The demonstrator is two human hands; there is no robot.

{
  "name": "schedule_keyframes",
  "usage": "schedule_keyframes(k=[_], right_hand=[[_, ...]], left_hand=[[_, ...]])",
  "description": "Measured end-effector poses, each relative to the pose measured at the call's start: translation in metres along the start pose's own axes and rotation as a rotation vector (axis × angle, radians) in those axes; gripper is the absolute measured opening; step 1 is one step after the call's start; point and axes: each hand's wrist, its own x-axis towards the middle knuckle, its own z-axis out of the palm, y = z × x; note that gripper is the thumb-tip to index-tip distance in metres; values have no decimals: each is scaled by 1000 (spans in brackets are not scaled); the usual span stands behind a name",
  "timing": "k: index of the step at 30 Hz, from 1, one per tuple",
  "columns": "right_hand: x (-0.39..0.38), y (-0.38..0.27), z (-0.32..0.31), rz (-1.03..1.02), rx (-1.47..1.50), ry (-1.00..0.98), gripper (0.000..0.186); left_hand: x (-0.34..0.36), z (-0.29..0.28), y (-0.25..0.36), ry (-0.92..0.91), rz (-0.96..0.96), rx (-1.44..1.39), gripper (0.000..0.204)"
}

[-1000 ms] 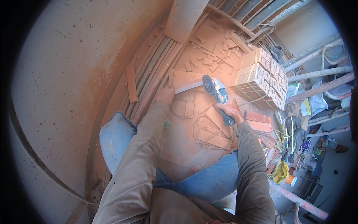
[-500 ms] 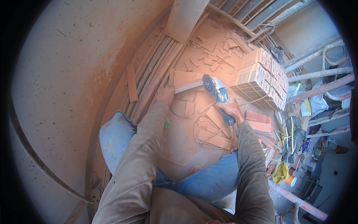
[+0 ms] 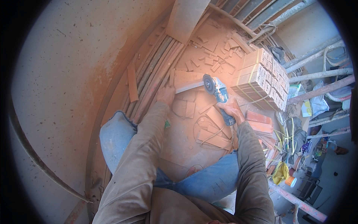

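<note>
My left hand [image 3: 166,96] is closed on the near end of a long pale strip [image 3: 188,85], beside a flat clay piece [image 3: 186,76]. My right hand [image 3: 231,109] grips a blue angle grinder [image 3: 221,93] by its body; the grinder's disc [image 3: 209,84] is at the strip's right end, and whether they touch I cannot tell. Loose reddish tile pieces [image 3: 213,139] and a cord lie on the dusty floor [image 3: 171,149] below the grinder. My jeans-covered knees are bent on either side.
Long poles [image 3: 156,71] lie along the curved wall [image 3: 56,93] on the left. A strapped stack of tiles [image 3: 255,80] stands at the right, with reddish tiles [image 3: 257,122], a yellow bag [image 3: 280,171], scaffold bars [image 3: 319,74] and clutter. Small offcuts [image 3: 212,59] are scattered at the back.
</note>
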Motion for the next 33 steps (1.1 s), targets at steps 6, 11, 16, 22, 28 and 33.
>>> schedule_keyframes(k=[6,11,16,22,28,33], right_hand=[[-1,-2,0,-30,-28,6,45],[1,0,0,-28,-26,-11,45],[0,-4,0,-30,-24,-2,46],[5,3,2,-43,-34,9,46],[5,7,3,-32,10,2,45],[3,0,2,-14,-8,-2,45]], left_hand=[[0,-2,1,-15,-18,-5,22],[1,2,0,9,-8,-3,23],[0,2,0,4,0,9,23],[0,5,-1,20,2,27,23],[-3,-1,2,31,10,17,22],[-3,-2,2,15,5,4,21]])
